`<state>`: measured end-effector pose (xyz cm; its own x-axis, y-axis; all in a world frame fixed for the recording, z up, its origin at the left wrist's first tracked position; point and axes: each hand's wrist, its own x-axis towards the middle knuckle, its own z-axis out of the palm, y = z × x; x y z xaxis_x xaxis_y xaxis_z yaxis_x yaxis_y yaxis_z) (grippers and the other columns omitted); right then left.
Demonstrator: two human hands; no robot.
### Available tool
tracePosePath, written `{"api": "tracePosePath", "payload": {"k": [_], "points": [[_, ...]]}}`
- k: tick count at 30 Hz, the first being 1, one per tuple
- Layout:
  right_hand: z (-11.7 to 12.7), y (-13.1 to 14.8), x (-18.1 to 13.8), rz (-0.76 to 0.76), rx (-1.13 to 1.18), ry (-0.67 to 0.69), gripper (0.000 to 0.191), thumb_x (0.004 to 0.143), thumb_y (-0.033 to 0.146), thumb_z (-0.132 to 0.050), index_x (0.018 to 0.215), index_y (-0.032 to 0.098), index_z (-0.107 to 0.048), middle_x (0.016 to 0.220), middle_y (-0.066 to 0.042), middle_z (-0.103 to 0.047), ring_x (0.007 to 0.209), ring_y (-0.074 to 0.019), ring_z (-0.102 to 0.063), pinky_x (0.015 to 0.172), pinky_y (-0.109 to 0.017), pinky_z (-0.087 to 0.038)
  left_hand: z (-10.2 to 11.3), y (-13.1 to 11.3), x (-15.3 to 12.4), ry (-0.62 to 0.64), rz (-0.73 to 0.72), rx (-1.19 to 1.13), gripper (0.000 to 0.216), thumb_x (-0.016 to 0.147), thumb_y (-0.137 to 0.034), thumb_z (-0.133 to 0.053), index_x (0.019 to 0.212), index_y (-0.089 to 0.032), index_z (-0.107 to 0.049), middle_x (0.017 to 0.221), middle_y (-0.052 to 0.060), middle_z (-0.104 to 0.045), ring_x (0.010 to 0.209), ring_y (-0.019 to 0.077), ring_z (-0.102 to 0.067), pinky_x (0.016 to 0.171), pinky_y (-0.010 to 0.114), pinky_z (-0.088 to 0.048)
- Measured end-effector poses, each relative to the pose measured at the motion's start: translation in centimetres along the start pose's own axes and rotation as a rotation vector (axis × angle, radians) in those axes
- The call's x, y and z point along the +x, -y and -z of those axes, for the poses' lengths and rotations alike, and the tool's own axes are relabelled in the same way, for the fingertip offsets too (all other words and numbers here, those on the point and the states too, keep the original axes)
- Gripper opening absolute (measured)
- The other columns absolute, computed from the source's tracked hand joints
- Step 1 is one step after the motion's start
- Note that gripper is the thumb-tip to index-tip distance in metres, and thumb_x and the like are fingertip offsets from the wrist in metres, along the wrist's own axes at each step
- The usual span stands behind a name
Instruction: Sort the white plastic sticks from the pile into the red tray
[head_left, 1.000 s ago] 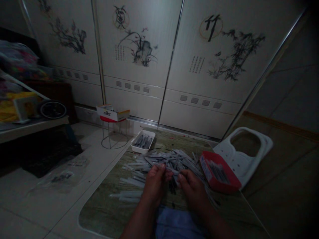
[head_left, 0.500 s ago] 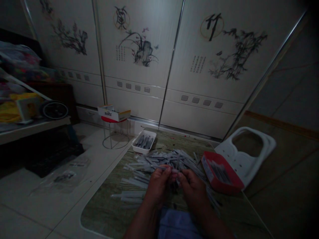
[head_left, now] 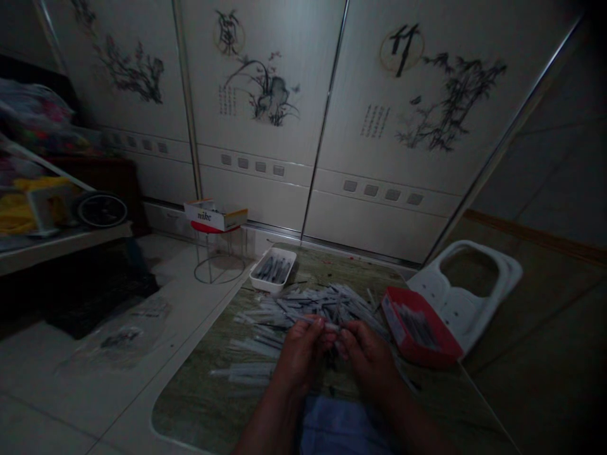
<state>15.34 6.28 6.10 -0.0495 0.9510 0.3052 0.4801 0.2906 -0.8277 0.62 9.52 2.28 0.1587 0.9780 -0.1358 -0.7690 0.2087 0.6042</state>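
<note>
My left hand (head_left: 300,354) and my right hand (head_left: 364,355) meet over a low green table (head_left: 199,398), fingers curled and fingertips pinched together on a thin pale stick-like piece (head_left: 327,326) between them. Just beyond the fingers lies a wide heap of several slim pale sticks (head_left: 308,306), spread across the table's middle and left. The room is dim, so the piece's details stay unclear.
A white tray (head_left: 272,269) with dark sticks sits at the table's far left; a red box (head_left: 417,325) with more stands on the right. A white plastic frame (head_left: 469,291) leans beside it. A small stool bearing a shoebox (head_left: 215,218) stands by the painted wardrobe doors.
Both hands have risen slightly off the table and closed in on each other, fingertips now pinched together; the view shifted a little.
</note>
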Motion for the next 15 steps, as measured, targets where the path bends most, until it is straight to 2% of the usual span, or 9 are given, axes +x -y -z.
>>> {"api": "tracePosePath", "payload": {"k": [5, 15], "points": [[0.08, -0.22, 0.38, 0.083, -0.163, -0.019, 0.028, 0.102, 0.042, -0.045, 0.089, 0.023, -0.06, 0.079, -0.002, -0.064, 0.072, -0.0201, -0.061, 0.066, -0.031, -0.044, 0.08, 0.01, -0.03, 0.023, 0.003, 0.016, 0.028, 0.08, -0.027, -0.083, 0.095, -0.015, -0.063, 0.08, 0.005, -0.075, 0.067, 0.012, -0.07, 0.065, 0.02, -0.054], [-0.14, -0.06, 0.2, 0.056, -0.156, -0.017, 0.031, 0.103, 0.043, -0.043, 0.079, 0.025, -0.052, 0.071, 0.001, -0.055, 0.066, -0.0189, -0.054, 0.062, -0.031, -0.037, -0.16, -0.21, -0.36, 0.067, 0.025, 0.009, 0.029, 0.077, -0.027, -0.086, 0.093, -0.015, -0.064, 0.077, 0.004, -0.075, 0.062, 0.0119, -0.069, 0.066, 0.021, -0.054]]}}
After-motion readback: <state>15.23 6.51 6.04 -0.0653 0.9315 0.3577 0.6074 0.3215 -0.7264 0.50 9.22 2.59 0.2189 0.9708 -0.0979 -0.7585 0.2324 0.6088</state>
